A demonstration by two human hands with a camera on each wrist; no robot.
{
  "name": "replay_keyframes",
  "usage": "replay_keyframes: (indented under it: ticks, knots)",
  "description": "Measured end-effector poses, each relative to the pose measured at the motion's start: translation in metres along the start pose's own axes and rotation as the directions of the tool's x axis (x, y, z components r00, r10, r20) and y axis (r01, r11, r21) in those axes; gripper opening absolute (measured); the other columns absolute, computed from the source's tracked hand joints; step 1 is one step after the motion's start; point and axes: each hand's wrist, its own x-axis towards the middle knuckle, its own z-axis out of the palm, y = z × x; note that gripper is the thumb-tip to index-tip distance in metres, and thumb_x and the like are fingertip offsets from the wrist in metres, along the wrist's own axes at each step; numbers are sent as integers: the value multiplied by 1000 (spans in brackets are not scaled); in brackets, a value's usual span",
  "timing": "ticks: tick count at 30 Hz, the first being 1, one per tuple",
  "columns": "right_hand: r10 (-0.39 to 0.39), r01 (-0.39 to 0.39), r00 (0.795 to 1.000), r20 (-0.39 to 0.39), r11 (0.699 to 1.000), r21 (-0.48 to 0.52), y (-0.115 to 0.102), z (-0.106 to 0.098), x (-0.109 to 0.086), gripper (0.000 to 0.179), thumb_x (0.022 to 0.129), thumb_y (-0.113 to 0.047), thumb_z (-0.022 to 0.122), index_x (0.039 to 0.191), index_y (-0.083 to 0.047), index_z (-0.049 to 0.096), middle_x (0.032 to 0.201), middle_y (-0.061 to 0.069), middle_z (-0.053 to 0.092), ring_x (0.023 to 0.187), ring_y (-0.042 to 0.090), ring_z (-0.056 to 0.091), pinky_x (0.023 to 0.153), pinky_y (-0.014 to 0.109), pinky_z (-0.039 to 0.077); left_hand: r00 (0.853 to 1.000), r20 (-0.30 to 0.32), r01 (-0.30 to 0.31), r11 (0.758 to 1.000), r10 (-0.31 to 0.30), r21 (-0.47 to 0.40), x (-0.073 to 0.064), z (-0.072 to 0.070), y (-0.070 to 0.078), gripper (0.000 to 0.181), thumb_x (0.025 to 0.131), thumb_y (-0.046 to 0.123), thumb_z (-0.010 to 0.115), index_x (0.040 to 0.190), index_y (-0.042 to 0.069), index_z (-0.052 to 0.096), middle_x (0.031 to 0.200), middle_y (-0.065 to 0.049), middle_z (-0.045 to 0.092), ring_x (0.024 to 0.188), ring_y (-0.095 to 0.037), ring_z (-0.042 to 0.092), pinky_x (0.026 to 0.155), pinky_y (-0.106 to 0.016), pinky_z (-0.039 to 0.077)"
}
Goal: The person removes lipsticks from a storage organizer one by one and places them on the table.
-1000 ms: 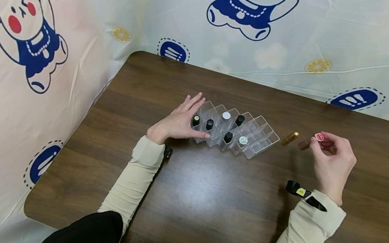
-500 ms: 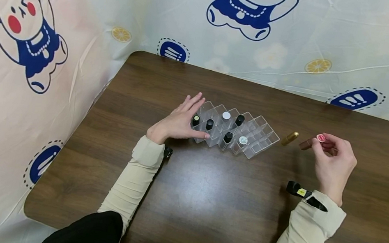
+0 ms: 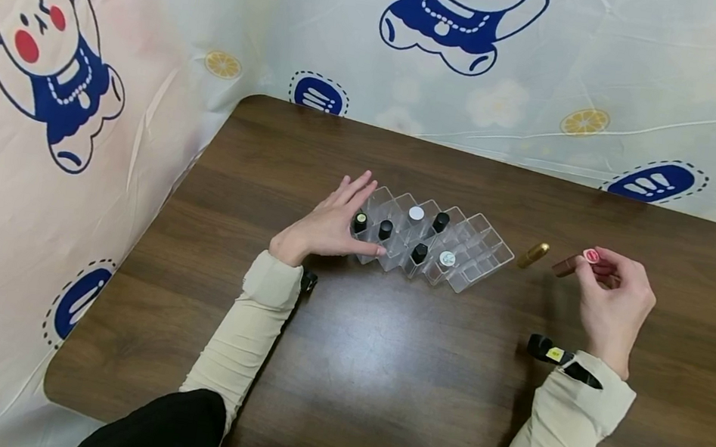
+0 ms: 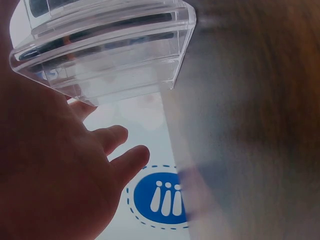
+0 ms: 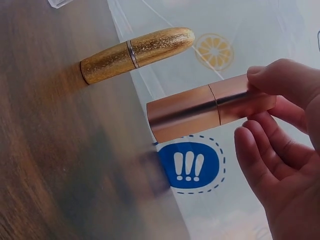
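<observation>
A clear lipstick organizer with several compartments stands on the table. Against its left end rests my left hand, fingers spread and straight toward the far side, thumb along the near side. In the left wrist view the organizer sits above my extended fingers. My right hand pinches a rose-gold lipstick near its top end between thumb and fingers. A pink label shows on that end in the head view. Left of it stands a gold bullet-shaped lipstick, apart from my hand.
Several black-capped tubes and white-topped tubes stand in the organizer, among them a black cap and a white cap. The brown table meets patterned curtains at the back and left.
My right hand and the rose-gold lipstick have shifted very slightly to the right. My left hand, the organizer and the gold lipstick look unmoved.
</observation>
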Motion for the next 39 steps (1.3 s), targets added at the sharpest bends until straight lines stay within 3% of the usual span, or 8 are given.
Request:
replay_keyframes:
  ticks: [7,14,21,39]
  knots:
    - [0,0,1000,-4,1000,-1,4,1,0,29,87,-24,71,111,-7,71,91,-26,49,80,-8,52,70,3,40,1000,-2,-2,1000,2,1,0,0,0,115,73,69,69,157,22,6,164,8,-6,151,-30,-7,120,-55,8]
    - [3,-3,1000,3,1000,-18,8,3,1,29,87,-26,71,109,-6,72,89,-27,48,79,-9,51,69,4,39,1000,0,2,1000,-2,-3,0,-1,1,115,72,69,69,157,23,6,163,14,-9,151,-29,-8,119,-56,8]
    - [-2,2,1000,15,1000,-27,11,5,1,29,87,-26,71,108,-5,71,88,-26,47,79,-7,53,69,4,38,1000,0,-4,1000,4,-8,0,-1,0,115,73,69,69,157,23,6,164,8,-6,151,-29,-7,119,-58,9]
    - [3,-2,1000,13,1000,-28,16,11,2,30,87,-26,70,108,-5,71,88,-26,47,79,-10,51,71,6,39,1000,5,2,1000,-1,-8,0,0,-1,115,73,69,69,157,24,5,163,12,-9,151,-29,-8,118,-59,9]
